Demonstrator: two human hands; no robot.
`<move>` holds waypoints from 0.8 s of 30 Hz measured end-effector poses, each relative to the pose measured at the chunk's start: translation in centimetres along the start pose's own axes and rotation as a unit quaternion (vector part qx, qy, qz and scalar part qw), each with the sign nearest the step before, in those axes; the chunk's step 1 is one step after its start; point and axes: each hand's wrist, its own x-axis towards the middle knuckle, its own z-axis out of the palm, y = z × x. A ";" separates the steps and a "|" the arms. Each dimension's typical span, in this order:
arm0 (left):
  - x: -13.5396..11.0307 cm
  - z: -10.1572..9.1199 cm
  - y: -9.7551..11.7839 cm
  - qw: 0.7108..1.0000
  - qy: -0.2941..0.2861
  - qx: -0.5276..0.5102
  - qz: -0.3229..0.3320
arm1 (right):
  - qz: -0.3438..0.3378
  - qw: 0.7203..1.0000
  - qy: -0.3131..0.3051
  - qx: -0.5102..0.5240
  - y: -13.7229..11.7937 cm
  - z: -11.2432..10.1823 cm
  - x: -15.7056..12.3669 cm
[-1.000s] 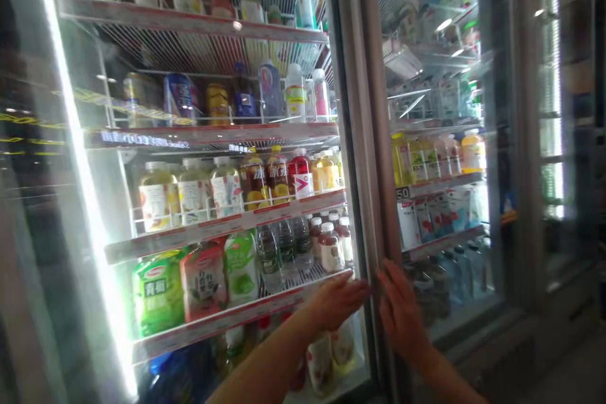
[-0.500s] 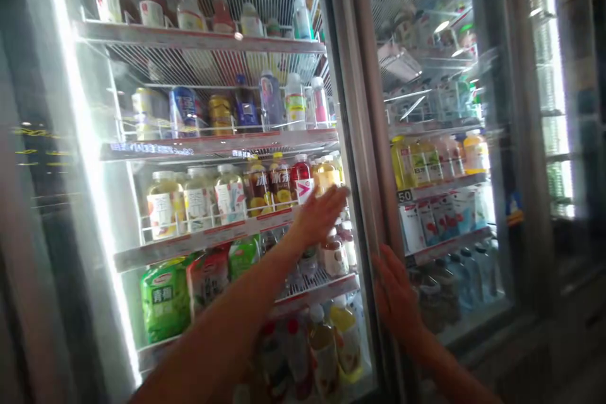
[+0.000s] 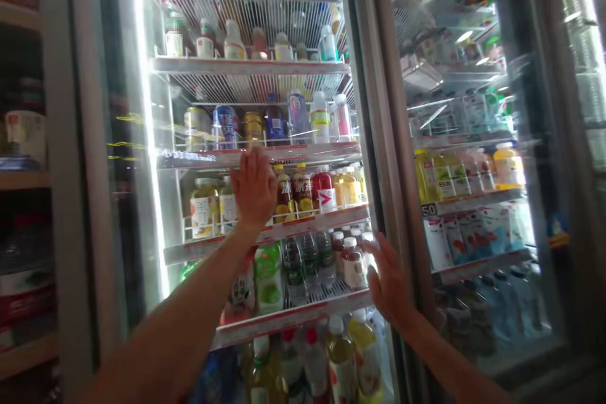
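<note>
My left hand (image 3: 255, 192) is raised in front of the drinks fridge, fingers stretched upward and nothing in them. It covers part of the row of bottled drinks, beside a brown iced tea bottle (image 3: 285, 196) with a yellow cap. Whether the palm touches the glass I cannot tell. Lower on the right, my right hand (image 3: 391, 281) is held with its fingers apart by the metal door frame (image 3: 386, 139). Close to its fingertips, a white-capped bottle (image 3: 353, 265) stands on a shelf. A red bottle (image 3: 324, 189) is between the two hands.
Cans such as a blue can (image 3: 225, 126) line the shelf above. Green pouches (image 3: 268, 278) and dark bottles fill the one below. A second glass-fronted fridge section with yellow bottles (image 3: 427, 173) is at right. Wooden shelving (image 3: 26, 180) stands at far left.
My left hand has moved left, from the fridge's right side to its middle. My right hand has shifted slightly, its fingers now nearer the shelf side of the frame. The view has swung left.
</note>
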 end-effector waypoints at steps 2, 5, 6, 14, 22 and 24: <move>-1.8 0.0 1.0 0.997 -0.035 -0.033 0.055 | -0.023 0.998 0.005 0.055 -2.0 1.5 2.5; -4.4 0.9 3.4 0.991 -0.062 -0.083 0.088 | -0.044 0.990 0.006 0.132 -5.4 4.4 7.0; -4.9 1.0 3.7 0.992 -0.058 -0.088 0.073 | -0.040 0.990 0.011 0.137 -6.4 5.5 8.4; -7.9 -3.9 -4.5 0.994 -0.096 0.015 0.056 | -0.071 0.994 -0.040 -0.078 -8.6 10.6 13.1; -11.2 -8.5 -11.9 0.985 -0.117 0.088 -0.088 | 0.028 0.987 0.116 -0.111 -0.6 5.5 14.4; -11.2 -8.5 -11.8 0.985 -0.117 0.090 -0.089 | -0.003 0.992 0.083 -0.098 -4.9 8.0 13.8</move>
